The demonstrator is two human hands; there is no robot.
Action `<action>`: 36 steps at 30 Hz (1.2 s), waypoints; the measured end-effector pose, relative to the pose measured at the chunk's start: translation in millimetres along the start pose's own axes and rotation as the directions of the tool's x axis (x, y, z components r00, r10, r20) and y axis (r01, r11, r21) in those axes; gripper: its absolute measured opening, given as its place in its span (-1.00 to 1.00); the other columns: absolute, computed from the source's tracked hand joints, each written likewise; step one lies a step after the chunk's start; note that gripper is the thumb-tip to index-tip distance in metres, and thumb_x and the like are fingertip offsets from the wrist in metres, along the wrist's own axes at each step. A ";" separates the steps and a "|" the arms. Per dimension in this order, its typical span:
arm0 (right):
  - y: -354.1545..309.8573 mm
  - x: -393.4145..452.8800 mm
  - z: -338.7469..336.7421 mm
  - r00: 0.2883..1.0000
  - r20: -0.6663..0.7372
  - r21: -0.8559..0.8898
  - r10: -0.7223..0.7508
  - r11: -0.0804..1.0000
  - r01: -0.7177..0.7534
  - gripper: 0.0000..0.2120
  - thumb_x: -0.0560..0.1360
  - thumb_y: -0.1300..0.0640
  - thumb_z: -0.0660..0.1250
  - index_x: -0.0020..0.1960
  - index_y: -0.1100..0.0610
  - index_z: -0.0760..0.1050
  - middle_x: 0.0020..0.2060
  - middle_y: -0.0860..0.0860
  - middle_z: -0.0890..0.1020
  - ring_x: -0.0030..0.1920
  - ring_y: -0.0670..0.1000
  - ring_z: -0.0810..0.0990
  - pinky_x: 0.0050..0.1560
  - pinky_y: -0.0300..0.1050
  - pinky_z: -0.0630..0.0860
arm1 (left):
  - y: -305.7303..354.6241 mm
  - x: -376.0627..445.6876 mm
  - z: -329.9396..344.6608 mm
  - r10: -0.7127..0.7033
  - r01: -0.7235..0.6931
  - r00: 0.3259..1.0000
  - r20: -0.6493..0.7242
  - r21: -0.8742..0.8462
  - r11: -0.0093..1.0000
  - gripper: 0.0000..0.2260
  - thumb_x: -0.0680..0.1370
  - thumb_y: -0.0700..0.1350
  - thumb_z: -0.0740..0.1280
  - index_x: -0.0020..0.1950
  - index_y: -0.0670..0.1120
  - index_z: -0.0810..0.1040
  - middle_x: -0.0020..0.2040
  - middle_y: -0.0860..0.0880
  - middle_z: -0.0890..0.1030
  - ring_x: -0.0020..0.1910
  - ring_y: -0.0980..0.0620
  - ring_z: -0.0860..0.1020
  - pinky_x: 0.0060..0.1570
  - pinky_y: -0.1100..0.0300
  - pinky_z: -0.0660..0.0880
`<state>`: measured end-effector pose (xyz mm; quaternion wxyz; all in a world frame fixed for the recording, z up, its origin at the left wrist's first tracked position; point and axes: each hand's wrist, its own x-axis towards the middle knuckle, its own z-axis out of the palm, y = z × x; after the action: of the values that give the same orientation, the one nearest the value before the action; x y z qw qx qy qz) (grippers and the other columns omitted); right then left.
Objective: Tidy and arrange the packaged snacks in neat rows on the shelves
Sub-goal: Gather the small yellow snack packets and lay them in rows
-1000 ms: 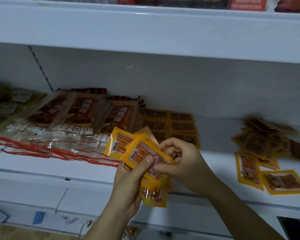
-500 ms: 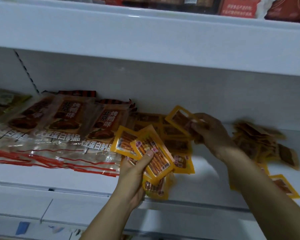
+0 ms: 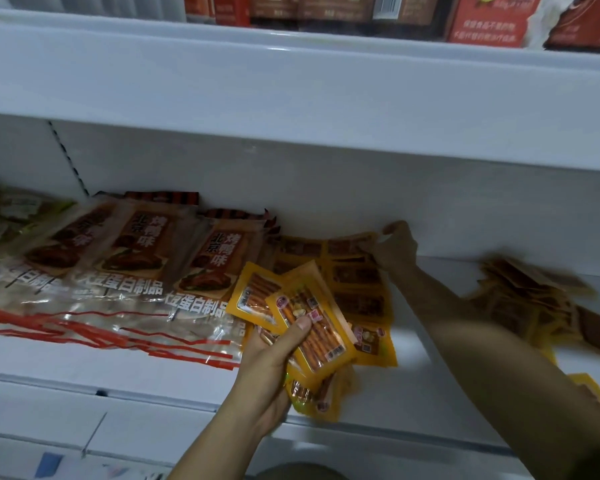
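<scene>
Roughly midway, we'd judge. Our left hand [image 3: 274, 355] grips a fanned stack of yellow snack packets [image 3: 309, 327], thumb clamped across the top one, held over the shelf [image 3: 413, 344] front edge at about 6 o'clock. Our right hand [image 3: 397, 245] is reaching to the back wall at about 1 o'clock, fingertips pinching the corner of a packet at the far end of the laid-out yellow row [image 3: 357, 289].

Done: that yellow row lies flat in a rough grid from back wall toward the front edge, just beside the big duck-flavour bags [image 3: 136, 258], which overlap in a line toward 9 o'clock. Their red-striped clear ends spill forward, not squared.

Left: the stack in hand still needs placing. A loose heap of brown-and-yellow packets [image 3: 534, 299] sits at 3 o'clock, blurred, unsorted, well apart from the row. One more yellow packet [image 3: 589, 389] lies near the front edge at 4 o'clock.

Surface: white metal shelf, smooth, white back panel with a slotted upright [image 3: 66, 157] at 10 o'clock. Upper shelf [image 3: 291, 98] carries red and brown boxes [image 3: 482, 19], only partly in view. Lighting is dim.
</scene>
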<state>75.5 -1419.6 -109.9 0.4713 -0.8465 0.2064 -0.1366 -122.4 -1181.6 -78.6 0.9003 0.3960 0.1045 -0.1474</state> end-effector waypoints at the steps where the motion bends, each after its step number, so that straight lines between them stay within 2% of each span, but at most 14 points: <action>1: 3.0 -2.5 0.0 0.999 -0.003 -0.059 -0.048 0.997 0.047 -0.49 0.38 0.05 0.61 0.13 0.11 0.36 0.01 0.08 0.52 -0.10 0.08 0.56 -0.34 -0.17 0.43 | 1.0 -0.3 1.0 -0.003 0.003 1.000 0.009 0.003 1.000 -0.53 0.45 -0.24 0.43 0.36 -0.07 0.49 0.14 -0.21 0.71 0.08 -0.23 0.70 -0.10 -0.07 0.69; 5: 9.7 -17.1 -6.6 0.989 -0.023 -0.240 -0.147 0.961 0.137 -0.54 0.43 -0.12 0.52 0.11 0.06 0.35 -0.12 0.04 0.56 -0.25 0.02 0.54 -0.27 -0.08 0.48 | 3.0 -3.2 4.3 -0.029 0.027 0.999 0.027 0.039 0.999 -0.58 0.45 -0.25 0.44 0.29 -0.06 0.52 0.09 -0.22 0.72 0.02 -0.23 0.72 -0.17 -0.04 0.70; 7: 0.0 -32.3 -10.8 0.964 -0.025 -0.197 -0.265 0.947 0.255 -0.69 0.52 -0.09 0.43 0.08 0.03 0.38 -0.21 0.02 0.57 -0.28 0.00 0.56 -0.23 -0.06 0.53 | 4.3 -4.8 4.9 -0.045 0.043 0.998 0.036 0.059 0.997 -0.59 0.44 -0.26 0.44 0.26 -0.06 0.52 0.07 -0.22 0.72 0.00 -0.23 0.72 -0.19 -0.04 0.69; 10: -31.0 -79.8 -30.4 0.864 0.164 -0.033 -0.476 0.872 0.488 -0.94 0.63 0.05 0.33 0.04 0.02 0.51 -0.21 -0.09 0.60 -0.22 -0.14 0.60 -0.18 -0.22 0.45 | 5.7 -7.6 6.1 -0.057 0.050 0.996 0.062 0.102 0.994 -0.62 0.44 -0.26 0.45 0.23 -0.07 0.54 0.05 -0.21 0.73 -0.02 -0.20 0.73 -0.19 -0.02 0.69; 13: -55.1 -130.0 -59.9 0.722 0.420 0.176 -0.550 0.830 0.530 -0.93 0.61 0.01 0.36 0.05 -0.03 0.59 -0.08 -0.14 0.65 -0.05 -0.12 0.65 -0.06 -0.22 0.56 | 6.2 -9.5 8.2 -0.046 0.034 0.995 0.086 0.133 0.991 -0.70 0.45 -0.29 0.43 0.16 -0.10 0.59 0.04 -0.23 0.73 -0.03 -0.22 0.73 -0.18 -0.04 0.69; 16: -65.8 -156.2 -78.9 0.613 0.633 0.081 -0.473 0.828 0.555 -0.48 0.33 -0.26 0.57 0.24 -0.21 0.54 0.14 -0.26 0.58 0.13 -0.15 0.60 0.08 -0.20 0.60 | 5.9 -8.1 8.8 -0.031 0.018 0.996 0.084 0.152 0.988 -0.76 0.43 -0.27 0.44 0.08 -0.11 0.69 0.03 -0.24 0.73 -0.02 -0.23 0.72 -0.14 -0.06 0.69; 18: -63.7 -159.5 -77.9 0.573 0.695 -0.010 -0.433 0.792 0.610 -0.31 0.26 -0.24 0.62 0.32 -0.28 0.45 0.24 -0.35 0.49 0.24 -0.26 0.50 0.15 -0.35 0.51 | 5.4 -7.4 9.3 -0.028 0.015 0.996 0.081 0.158 0.987 -0.81 0.45 -0.24 0.44 0.03 -0.10 0.72 0.05 -0.26 0.72 -0.01 -0.23 0.72 -0.11 -0.06 0.69; 20: -59.5 -158.7 -74.3 0.599 0.694 -0.031 -0.399 0.815 0.579 -0.30 0.26 -0.14 0.66 0.29 -0.29 0.38 0.23 -0.37 0.45 0.24 -0.32 0.45 0.12 -0.40 0.45 | 5.5 -7.8 10.1 -0.021 0.008 0.996 0.083 0.156 0.988 -0.72 0.49 -0.21 0.41 0.20 -0.18 0.64 0.10 -0.28 0.70 0.03 -0.25 0.71 -0.10 -0.06 0.69; 23: -54.6 -156.5 -71.6 0.679 0.645 0.010 -0.350 0.893 0.451 -0.35 0.32 -0.15 0.62 0.27 -0.24 0.34 0.21 -0.26 0.50 0.20 -0.23 0.53 0.17 -0.20 0.55 | 9.3 -9.0 7.2 -0.010 -0.004 0.996 0.093 0.148 0.989 -0.68 0.49 -0.20 0.39 0.24 -0.18 0.59 0.10 -0.26 0.71 -0.01 -0.20 0.73 -0.17 0.02 0.68; 27: -52.1 -150.0 -69.3 0.759 0.552 0.323 -0.344 0.928 0.186 -0.58 0.49 -0.14 0.48 0.24 0.02 0.51 0.19 0.09 0.63 0.17 0.12 0.66 0.18 0.16 0.62 | 15.3 -12.1 -1.9 0.047 -0.056 0.997 0.054 0.165 0.985 -0.66 0.51 -0.21 0.40 0.29 -0.14 0.56 0.12 -0.21 0.71 0.06 -0.19 0.71 -0.11 0.02 0.68; 30: -56.2 -133.7 -70.8 0.804 0.529 0.534 -0.273 0.843 -0.065 -0.72 0.42 0.04 0.55 0.03 0.13 0.57 -0.05 0.18 0.67 -0.05 0.17 0.69 -0.09 0.04 0.66 | 18.7 -16.9 -8.1 0.064 -0.065 0.998 0.009 0.163 0.985 -0.69 0.52 -0.22 0.40 0.27 -0.13 0.56 0.09 -0.20 0.72 0.05 -0.20 0.71 -0.12 0.02 0.68; 32: -57.6 -115.0 -67.0 0.851 0.489 0.619 -0.189 0.763 -0.187 -0.63 0.37 0.11 0.56 0.11 0.16 0.54 -0.07 0.20 0.63 -0.16 0.11 0.69 -0.22 -0.06 0.65 | 20.7 -20.1 -13.5 0.062 -0.058 0.998 -0.016 0.177 0.983 -0.72 0.53 -0.22 0.41 0.24 -0.13 0.57 0.06 -0.18 0.73 0.02 -0.18 0.72 -0.14 0.03 0.69; 34: -57.5 -90.7 -54.4 0.888 0.456 0.587 -0.063 0.771 -0.247 -0.61 0.47 0.26 0.49 0.26 0.18 0.50 0.03 0.22 0.64 -0.16 0.09 0.71 -0.25 -0.08 0.65 | 21.6 -23.2 -18.1 0.055 -0.046 0.998 -0.042 0.197 0.979 -0.72 0.53 -0.19 0.42 0.24 -0.11 0.57 0.04 -0.17 0.74 0.00 -0.17 0.73 -0.13 0.01 0.69; 36: -58.1 -67.0 -34.4 0.908 0.418 0.483 0.015 0.843 -0.236 -0.63 0.50 0.36 0.45 0.27 0.14 0.53 0.11 0.23 0.63 -0.06 0.12 0.72 -0.23 -0.06 0.66 | 21.7 -25.8 -21.5 0.058 -0.044 0.997 -0.059 0.220 0.974 -0.69 0.53 -0.18 0.42 0.27 -0.09 0.56 0.06 -0.16 0.73 0.02 -0.17 0.72 -0.06 -0.05 0.68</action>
<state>14.8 -1385.7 -44.9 0.7235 -0.6800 0.1176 0.0194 -140.5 -1146.9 -70.2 0.8510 0.4997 0.1064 -0.1218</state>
